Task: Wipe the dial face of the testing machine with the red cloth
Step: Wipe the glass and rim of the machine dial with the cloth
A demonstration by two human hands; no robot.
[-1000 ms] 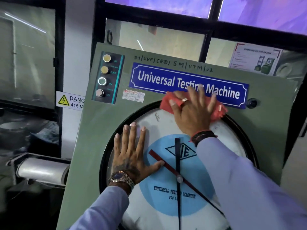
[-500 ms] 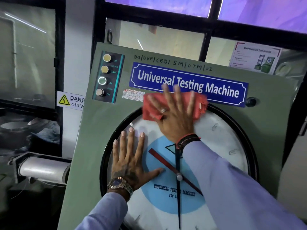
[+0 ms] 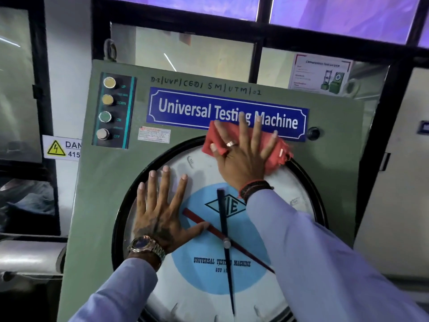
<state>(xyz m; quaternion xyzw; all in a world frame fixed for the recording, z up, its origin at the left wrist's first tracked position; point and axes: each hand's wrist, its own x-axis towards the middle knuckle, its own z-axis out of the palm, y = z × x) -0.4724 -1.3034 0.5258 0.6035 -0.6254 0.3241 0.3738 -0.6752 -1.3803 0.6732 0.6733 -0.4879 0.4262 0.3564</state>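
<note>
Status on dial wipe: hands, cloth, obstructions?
Right hand flat, pressing red cloth on dial face top edge. Left hand flat on dial's left side, covering that patch. Nothing else in the way.

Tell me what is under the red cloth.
The red cloth lies over the top of the dial face, the black rim and the nameplate edge, under the right hand. Markings there are hidden.

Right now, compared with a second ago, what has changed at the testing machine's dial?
The right hand swept the red cloth left along the top of the dial face, then back right; its fingertips now overlap the blue nameplate. Nothing was picked up or let go. The left hand stayed flat on the dial, thumb at the red pointer.
</note>
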